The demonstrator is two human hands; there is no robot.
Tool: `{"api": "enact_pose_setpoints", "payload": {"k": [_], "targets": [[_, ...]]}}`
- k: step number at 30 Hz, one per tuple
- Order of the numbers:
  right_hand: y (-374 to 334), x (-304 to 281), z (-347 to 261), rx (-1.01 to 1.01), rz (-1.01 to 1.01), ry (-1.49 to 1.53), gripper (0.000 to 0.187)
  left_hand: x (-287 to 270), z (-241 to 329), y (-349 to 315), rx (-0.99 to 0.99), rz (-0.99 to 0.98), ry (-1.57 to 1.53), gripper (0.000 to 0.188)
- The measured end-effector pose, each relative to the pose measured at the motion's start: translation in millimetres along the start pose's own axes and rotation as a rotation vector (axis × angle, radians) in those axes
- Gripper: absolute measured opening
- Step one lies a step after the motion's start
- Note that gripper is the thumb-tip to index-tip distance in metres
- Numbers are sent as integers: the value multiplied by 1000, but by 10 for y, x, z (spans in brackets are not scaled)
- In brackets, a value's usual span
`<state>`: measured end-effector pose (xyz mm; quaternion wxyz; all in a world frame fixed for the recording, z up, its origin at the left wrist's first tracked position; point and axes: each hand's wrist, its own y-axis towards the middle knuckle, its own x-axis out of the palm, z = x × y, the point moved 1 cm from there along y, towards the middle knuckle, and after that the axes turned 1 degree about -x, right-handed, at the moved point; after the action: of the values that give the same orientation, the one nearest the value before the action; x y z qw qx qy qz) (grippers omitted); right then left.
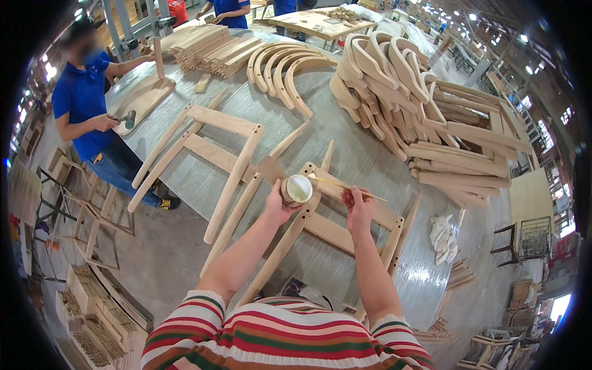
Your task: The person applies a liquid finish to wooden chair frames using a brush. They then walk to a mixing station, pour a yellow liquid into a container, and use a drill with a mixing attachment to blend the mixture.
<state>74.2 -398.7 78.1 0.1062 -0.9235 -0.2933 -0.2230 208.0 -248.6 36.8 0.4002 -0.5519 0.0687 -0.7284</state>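
Note:
My left hand (277, 206) grips a small open jar (298, 190) with pale, creamy stuff inside. Between the fingers of my right hand (359, 209) is a thin wooden stick (333, 180); its whitish tip is just right of the jar's rim, above a wooden chair frame (328, 233). Dark round holes show at the corners of this frame, which lies on the table beneath both hands. To its left lies another wooden chair frame (223, 121), legs pointing toward me.
A large stack of curved wooden parts (382, 80) covers the table's right side. Curved rails (290, 68) and flat slats (216, 49) lie at the back. A crumpled white cloth (443, 239) rests near the right edge. At the left, a person in blue (86, 92) holds a hammer (127, 118).

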Motion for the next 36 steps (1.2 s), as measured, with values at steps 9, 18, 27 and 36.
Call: {"api": "enact_pose_setpoints", "payload": {"k": [9,18,27,36], "targets": [[510,341,-51,-599,-216,-1001,11,-461,-154,-363,18,83,12,40],[639,645,-21,-702,-367,-1078,10,-718,-129,-427,38,53,-37,41],[724,637,-55,-633,-362,-1140,14,-663,-147,-466,21,21,7,41],[856,675,10,-686,-371,-1259,13,-678,-152,-461,23,37,39,41]]}}
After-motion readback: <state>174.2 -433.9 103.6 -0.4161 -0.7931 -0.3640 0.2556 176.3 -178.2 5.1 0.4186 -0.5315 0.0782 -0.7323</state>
